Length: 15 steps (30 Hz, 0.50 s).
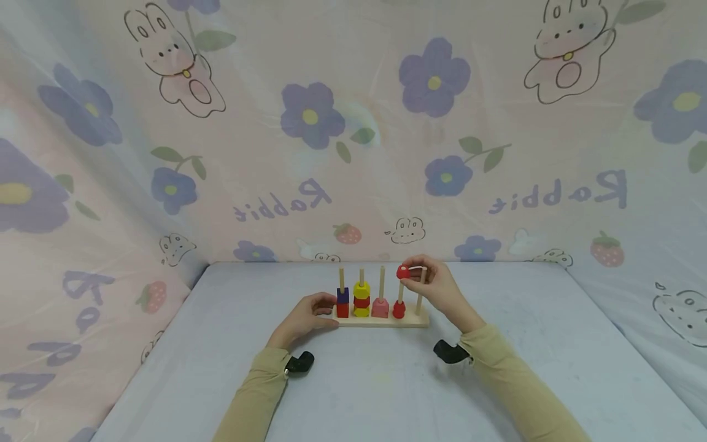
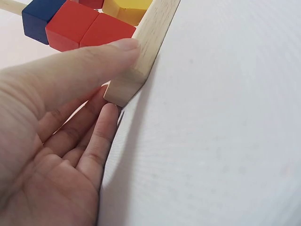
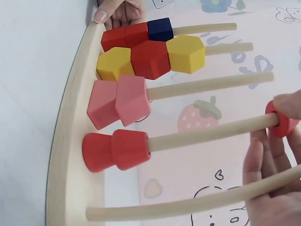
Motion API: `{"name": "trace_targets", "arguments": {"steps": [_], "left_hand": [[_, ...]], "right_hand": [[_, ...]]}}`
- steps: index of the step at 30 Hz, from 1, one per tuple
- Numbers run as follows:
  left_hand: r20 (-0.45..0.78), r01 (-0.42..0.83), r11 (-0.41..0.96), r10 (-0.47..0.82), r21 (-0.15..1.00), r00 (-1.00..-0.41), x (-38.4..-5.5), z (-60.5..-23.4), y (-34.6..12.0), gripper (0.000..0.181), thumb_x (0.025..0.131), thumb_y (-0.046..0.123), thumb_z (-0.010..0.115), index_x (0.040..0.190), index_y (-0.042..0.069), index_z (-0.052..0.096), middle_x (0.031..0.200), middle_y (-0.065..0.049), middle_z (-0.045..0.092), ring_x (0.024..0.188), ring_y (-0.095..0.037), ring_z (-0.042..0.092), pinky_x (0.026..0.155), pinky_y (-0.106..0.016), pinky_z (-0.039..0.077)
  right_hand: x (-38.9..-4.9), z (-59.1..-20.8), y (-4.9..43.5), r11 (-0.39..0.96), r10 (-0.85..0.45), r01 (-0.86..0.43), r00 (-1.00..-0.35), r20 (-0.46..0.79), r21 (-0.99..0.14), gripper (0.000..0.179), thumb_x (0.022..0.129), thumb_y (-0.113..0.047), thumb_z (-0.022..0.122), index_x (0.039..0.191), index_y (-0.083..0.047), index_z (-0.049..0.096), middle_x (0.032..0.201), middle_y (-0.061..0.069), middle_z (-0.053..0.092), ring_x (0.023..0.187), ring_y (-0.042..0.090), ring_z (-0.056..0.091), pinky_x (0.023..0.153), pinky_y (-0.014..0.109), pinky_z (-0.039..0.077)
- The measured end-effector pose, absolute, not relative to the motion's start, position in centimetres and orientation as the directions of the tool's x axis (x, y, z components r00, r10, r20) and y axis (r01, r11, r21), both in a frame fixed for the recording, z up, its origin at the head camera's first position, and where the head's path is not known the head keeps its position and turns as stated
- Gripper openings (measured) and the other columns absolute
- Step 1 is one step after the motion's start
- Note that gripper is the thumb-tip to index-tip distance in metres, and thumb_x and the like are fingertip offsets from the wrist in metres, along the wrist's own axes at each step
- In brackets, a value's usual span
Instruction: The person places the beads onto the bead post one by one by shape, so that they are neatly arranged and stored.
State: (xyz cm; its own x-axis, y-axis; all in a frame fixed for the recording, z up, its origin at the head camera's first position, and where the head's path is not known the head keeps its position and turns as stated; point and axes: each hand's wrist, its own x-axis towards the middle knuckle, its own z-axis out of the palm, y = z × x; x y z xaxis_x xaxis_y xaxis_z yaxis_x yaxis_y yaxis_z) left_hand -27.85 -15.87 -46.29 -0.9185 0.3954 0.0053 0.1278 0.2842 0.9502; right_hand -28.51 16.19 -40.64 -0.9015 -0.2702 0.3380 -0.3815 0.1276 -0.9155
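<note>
A wooden peg stand (image 1: 411,320) with five upright pegs is on the table. My left hand (image 1: 304,316) holds its left end, thumb on the front edge and fingers at the end face in the left wrist view. My right hand (image 1: 439,286) pinches a red bead (image 3: 278,123) at the tip of the fourth peg (image 3: 211,133). Two tapered red beads (image 3: 115,150) sit low on that peg. Pink blocks (image 3: 131,100) fill the bottom of the third, and yellow and red hexagonal beads (image 3: 150,59) the second. A blue cube (image 3: 160,30) tops red cubes (image 2: 87,28) on the first.
The fifth peg (image 3: 188,207), with no bead on it, passes close by the right palm. A white-covered table (image 1: 375,393) lies under the stand. Behind it hangs a curtain (image 1: 375,172) printed with rabbits and flowers. Black wrist devices (image 1: 450,352) stick out from both sleeves.
</note>
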Motion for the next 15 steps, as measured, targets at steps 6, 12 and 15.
{"name": "trace_targets", "arguments": {"steps": [6, 12, 15], "left_hand": [[0.02, 0.141, 0.274, 0.402, 0.951, -0.915, -27.92, -46.33, -15.89, 0.052, 0.078, -0.003, 0.076, 0.124, -0.004, 0.054, 0.125, -0.017, 0.055, 0.113, -0.035, 0.054, 0.098, -0.043, 0.043], [0.026, 0.148, 0.274, 0.406, 0.95, -0.914, -28.01, -46.36, -15.85, 0.051, 0.078, -0.004, 0.076, 0.124, -0.004, 0.053, 0.125, -0.017, 0.055, 0.114, -0.036, 0.053, 0.098, -0.042, 0.043], [0.023, 0.144, 0.275, 0.402, 0.951, -0.916, -27.92, -46.37, -15.86, 0.051, 0.078, -0.004, 0.075, 0.124, -0.005, 0.053, 0.124, -0.017, 0.055, 0.114, -0.036, 0.053, 0.098, -0.043, 0.043]], "right_hand": [[-28.5, -41.4, 15.96, 0.084, -0.237, -0.394, -0.9, 0.365, -0.915, 0.035, 0.084, -0.009, 0.074, 0.114, -0.003, 0.059, 0.112, 0.022, 0.06, 0.096, 0.023, 0.065, 0.08, 0.028, 0.053], [-28.45, -41.72, 15.9, 0.054, -0.211, -0.352, -0.919, 0.334, -0.935, 0.037, 0.084, -0.008, 0.074, 0.116, 0.0, 0.057, 0.112, 0.018, 0.061, 0.097, 0.019, 0.064, 0.08, 0.028, 0.054], [-28.38, -41.81, 15.74, 0.053, -0.197, -0.349, -0.922, 0.332, -0.936, 0.035, 0.084, -0.007, 0.073, 0.115, 0.0, 0.057, 0.111, 0.019, 0.061, 0.095, 0.019, 0.064, 0.079, 0.027, 0.054]]}}
